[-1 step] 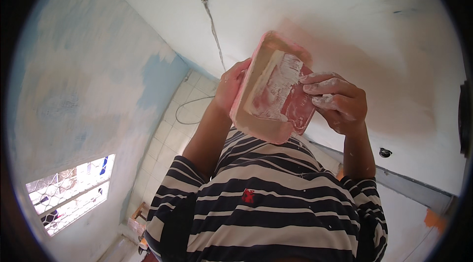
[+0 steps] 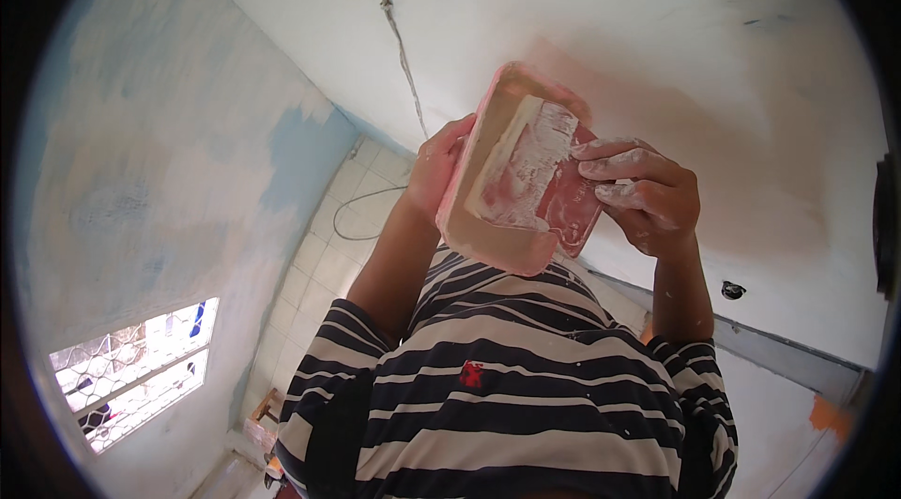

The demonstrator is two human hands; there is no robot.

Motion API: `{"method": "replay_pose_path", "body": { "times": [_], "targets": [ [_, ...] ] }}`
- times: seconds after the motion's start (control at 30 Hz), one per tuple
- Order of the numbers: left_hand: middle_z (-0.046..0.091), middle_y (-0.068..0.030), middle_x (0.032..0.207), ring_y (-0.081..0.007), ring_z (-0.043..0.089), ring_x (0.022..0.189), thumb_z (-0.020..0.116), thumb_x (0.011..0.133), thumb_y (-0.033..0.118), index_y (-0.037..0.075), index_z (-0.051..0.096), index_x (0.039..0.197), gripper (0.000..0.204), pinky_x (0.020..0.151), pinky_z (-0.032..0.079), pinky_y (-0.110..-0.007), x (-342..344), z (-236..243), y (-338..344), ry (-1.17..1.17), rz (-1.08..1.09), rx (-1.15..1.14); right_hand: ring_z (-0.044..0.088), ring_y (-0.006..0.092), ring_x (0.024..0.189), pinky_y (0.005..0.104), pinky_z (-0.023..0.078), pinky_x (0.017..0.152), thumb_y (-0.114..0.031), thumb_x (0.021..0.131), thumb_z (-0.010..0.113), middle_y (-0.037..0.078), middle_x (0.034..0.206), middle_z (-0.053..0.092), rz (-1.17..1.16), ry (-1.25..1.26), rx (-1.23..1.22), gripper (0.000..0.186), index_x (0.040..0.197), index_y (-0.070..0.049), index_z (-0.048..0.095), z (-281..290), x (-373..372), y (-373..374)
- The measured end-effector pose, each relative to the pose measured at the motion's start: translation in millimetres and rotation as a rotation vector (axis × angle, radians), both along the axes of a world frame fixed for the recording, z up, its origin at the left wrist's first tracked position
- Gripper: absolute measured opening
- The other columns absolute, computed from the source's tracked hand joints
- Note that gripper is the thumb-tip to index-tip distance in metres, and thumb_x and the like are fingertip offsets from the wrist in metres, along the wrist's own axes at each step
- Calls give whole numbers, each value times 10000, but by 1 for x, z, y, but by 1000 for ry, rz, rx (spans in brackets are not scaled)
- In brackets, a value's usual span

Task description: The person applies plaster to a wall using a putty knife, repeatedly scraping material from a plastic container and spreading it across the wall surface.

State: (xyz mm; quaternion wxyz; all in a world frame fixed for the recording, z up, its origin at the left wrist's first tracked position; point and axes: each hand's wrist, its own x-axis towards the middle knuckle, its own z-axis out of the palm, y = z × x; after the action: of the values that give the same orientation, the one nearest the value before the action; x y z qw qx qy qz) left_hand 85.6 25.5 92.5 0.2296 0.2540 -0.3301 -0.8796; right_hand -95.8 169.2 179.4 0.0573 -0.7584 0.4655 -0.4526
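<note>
My left hand is wrapped around the left side of a pink plastic tub, which is tilted and held up in front of my chest. Pale putty coats the inside of the tub. In my right hand is a flat red plastic putty spreader, gripped at its right side between thumb and fingers. The spreader's far part lies over the tub's opening, with white putty smeared across its face and along its edge. White smears also cover my right fingers. My left fingertips are hidden behind the tub.
A white wall with a cable groove rises ahead. On the left, a patchy blue-and-white wall has a window with a metal grille. A thin cable loops over the tiled floor. A small wooden stool stands lower left.
</note>
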Motion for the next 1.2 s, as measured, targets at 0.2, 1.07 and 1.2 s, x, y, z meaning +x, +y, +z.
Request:
{"method": "replay_pose_path", "body": {
  "times": [0.2,1.07,1.2],
  "targets": [
    [652,-154,1120,-222,641,962,467,963,310,-46,571,1218,450,873,505,-328,-1,-11,-5,21,-24,60,691,308,908,352,580,755,40,737,736,119,922,692,-47,-54,-56,171,729,-27,579,-1,-8,13],
    [655,-150,1088,-219,644,923,457,970,307,-25,581,1197,421,835,528,-334,-12,-12,24,22,-36,70,682,276,904,348,577,775,-3,697,738,81,923,686,-70,54,25,154,783,-32,613,-32,3,13],
    [665,-147,1069,-212,652,896,458,970,307,-29,591,1181,419,798,540,-318,-13,-17,28,-10,-80,14,680,275,908,345,574,784,-10,690,739,78,928,688,-61,49,33,155,783,-33,617,-29,3,13]
  ]
}}
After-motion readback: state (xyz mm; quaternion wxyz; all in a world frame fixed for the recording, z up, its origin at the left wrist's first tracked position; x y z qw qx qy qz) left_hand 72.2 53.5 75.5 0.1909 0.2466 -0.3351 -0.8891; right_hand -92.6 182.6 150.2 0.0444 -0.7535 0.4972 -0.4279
